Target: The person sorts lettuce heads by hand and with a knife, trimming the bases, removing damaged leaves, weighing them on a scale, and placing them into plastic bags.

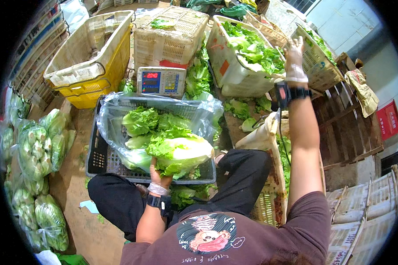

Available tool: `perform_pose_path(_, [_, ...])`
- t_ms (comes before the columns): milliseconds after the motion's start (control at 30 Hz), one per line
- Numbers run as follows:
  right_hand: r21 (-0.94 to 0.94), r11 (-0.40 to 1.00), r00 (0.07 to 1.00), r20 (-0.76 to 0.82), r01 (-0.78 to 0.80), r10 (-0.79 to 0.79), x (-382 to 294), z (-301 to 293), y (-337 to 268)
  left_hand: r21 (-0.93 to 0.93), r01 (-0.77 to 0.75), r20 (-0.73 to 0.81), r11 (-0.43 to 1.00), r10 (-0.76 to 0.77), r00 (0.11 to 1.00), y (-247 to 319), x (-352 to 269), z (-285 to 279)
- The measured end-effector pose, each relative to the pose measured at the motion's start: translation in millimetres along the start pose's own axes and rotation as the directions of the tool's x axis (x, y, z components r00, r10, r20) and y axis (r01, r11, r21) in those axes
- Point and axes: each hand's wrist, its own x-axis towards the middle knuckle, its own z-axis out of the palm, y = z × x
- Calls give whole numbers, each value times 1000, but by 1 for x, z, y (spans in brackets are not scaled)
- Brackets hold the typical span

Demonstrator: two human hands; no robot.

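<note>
My left hand (160, 177), in a clear plastic glove, holds a head of leafy lettuce (182, 152) from below, its pale base pointing right. That head is above a black plastic crate (93, 155) lined with a clear plastic bag (114, 109). More lettuce (141, 121) lies in the bag. My right hand (294, 58), also gloved, is stretched far out to the right with fingers apart and nothing seen in it. It is near a white crate heaped with lettuce (252, 49) and a second lettuce crate (315, 59). Behind the black crate stands a digital scale display (161, 81), lit red.
Bagged lettuce (36, 149) lies along the left floor. A white crate (86, 66) sits in a yellow one (83, 94), beside an upturned crate (167, 39). A lettuce crate (268, 198) stands by my right knee. Wooden pallets (345, 116) lean at right near a red sign (388, 120) with writing.
</note>
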Motion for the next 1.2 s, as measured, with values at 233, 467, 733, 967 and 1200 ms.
perform_pose_path(233, [-112,965,483,848,-238,217,-266,-5,24,957,-276,281,-88,61,958,-11,-26,25])
perform_pose_path(467, [194,917,650,755,-349,88,-434,43,59,282,56,38,958,-70,997,-27,-24,23])
perform_pose_path(733, [460,525,666,675,-716,317,-356,51,36,944,-316,325,-98,462,825,82,-26,83])
perform_pose_path(967, [182,875,562,819,-449,118,-308,166,11,870,342,61,-354,766,639,216,50,50])
perform_pose_path(1200, [-259,884,250,953,389,169,-343,285,34,994,2,-72,107,656,751,215,76,45])
